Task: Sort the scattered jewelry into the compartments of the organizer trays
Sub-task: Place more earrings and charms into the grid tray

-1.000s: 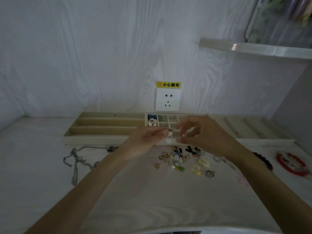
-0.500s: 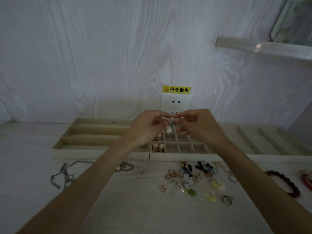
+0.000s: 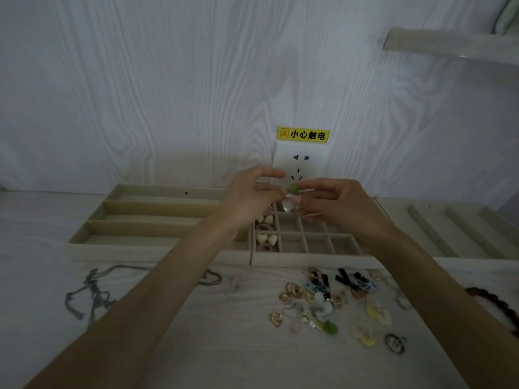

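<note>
So, progress: early; most pieces not sorted yet, judging by what lies on the table.
Left hand (image 3: 248, 196): raised over the grid tray (image 3: 306, 258), thumb and fingertips pinching a small earring (image 3: 292, 196); index finger sticks out straight above.
Right hand (image 3: 341, 204): level with the left, fingertips closed on the same earring from the other side.
Earring: held in the air between both hands, above the back cells of the grid tray; green bead on top, clear drop hanging below. Whether one piece or a pair being joined, cannot tell.
Done: left column of the grid tray holds heart pieces (image 3: 266, 238) in its cells; a far cell is hidden behind the hands.
Empty: other visible grid cells; slot tray (image 3: 112, 213) to the left has nothing in its long channels; third tray (image 3: 455, 234) to the right looks bare too.
Left to sort: loose pile (image 3: 328, 301) of earrings and charms just in front of the grid tray, ring charm (image 3: 394, 343) near its right side, grey chains (image 3: 90, 294) on the left, dark bead bracelet (image 3: 494, 303) at the right edge.
Step in hand: likely dropping this earring in a free cell.
Surface: pale wood-grain table (image 3: 210, 346).
</note>
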A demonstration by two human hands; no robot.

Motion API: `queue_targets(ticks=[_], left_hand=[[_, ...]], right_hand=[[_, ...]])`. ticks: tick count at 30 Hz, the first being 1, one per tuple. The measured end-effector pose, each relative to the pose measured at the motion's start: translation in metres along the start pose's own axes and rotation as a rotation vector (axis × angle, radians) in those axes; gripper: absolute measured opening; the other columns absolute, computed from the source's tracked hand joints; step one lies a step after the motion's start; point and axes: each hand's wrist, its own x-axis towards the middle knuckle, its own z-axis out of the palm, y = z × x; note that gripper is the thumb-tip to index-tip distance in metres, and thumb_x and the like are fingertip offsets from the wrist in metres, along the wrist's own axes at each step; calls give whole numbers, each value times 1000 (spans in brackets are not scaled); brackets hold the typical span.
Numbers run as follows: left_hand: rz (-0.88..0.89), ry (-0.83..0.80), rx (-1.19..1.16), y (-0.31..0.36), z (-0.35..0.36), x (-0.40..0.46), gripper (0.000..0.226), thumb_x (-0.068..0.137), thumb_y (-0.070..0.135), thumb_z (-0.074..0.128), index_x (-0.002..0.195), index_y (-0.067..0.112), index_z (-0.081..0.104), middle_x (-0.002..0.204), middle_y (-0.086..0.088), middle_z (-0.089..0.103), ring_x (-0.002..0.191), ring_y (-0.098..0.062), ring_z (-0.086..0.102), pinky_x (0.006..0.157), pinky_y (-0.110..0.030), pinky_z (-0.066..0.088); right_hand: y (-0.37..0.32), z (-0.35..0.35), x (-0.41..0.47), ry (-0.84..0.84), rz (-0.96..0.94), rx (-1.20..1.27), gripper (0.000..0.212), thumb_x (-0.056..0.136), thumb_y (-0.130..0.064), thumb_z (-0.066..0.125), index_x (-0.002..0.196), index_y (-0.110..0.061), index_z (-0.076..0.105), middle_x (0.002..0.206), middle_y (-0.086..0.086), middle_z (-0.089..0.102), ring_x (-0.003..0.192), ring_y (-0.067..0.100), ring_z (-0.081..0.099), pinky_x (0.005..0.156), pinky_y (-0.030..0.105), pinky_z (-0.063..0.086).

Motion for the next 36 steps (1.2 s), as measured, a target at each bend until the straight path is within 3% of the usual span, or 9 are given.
queue_targets(ticks=[3,9,15,20,22,24,27,32,36], left_hand=[[-58,-39,-28,3,-2,-1,27,87,10,64,112,19,62,87,3,66,74,-3,61,60,-9,48],[-34,-45,-12,6,-6,-4,22,87,10,63,107,20,63,86,6,65,75,-3,58,54,-3,41],[49,-61,48,5,-7,-2,15,86,11,65,92,25,62,75,9,67,77,-5,63,67,-9,46],[105,-64,94,1,-8,0,14,88,11,64,92,24,60,75,8,68,69,2,63,66,-10,48],[108,-79,109,-1,-10,0,15,87,8,64,95,21,61,76,5,69,66,5,63,65,-10,48],[122,-99,185,-5,-12,0,18,84,8,67,97,20,63,78,1,71,73,-4,67,70,-17,50],[149,-167,378,-8,-13,0,20,81,16,70,98,26,64,78,9,70,81,-7,68,76,-25,51],[199,-229,575,-11,-9,-2,31,81,29,71,111,29,65,97,13,69,86,-3,62,77,-26,50],[228,-190,628,-6,-14,-4,30,84,20,68,113,25,65,103,12,67,89,-4,58,81,-23,47]], right_hand=[[0,3,1,50,-31,-9,22,76,-15,75,97,-14,73,82,2,75,69,11,70,64,17,55],[-3,3,2,99,12,42,28,71,-18,79,98,-11,74,85,4,75,71,11,70,63,16,55],[-8,-1,2,32,32,10,23,73,-21,77,95,-15,75,83,1,75,75,11,71,64,15,54],[-9,2,5,56,-37,-98,15,74,-24,77,87,-17,75,74,-1,74,69,10,70,63,18,57],[-7,3,7,82,-91,-193,11,76,-27,76,83,-19,75,71,-3,73,65,7,69,58,15,53],[-3,2,8,93,-127,-290,13,77,-30,75,84,-19,75,72,-6,72,61,0,65,55,10,48],[6,1,8,75,-138,-398,16,76,-33,75,86,-20,76,74,-9,70,56,-10,58,53,3,40],[14,-2,8,52,-140,-419,13,74,-31,76,83,-22,76,63,-16,68,55,-9,56,55,7,40],[14,-6,5,-41,-115,-433,14,74,-30,76,84,-19,77,58,-16,67,53,-4,58,52,8,41]])
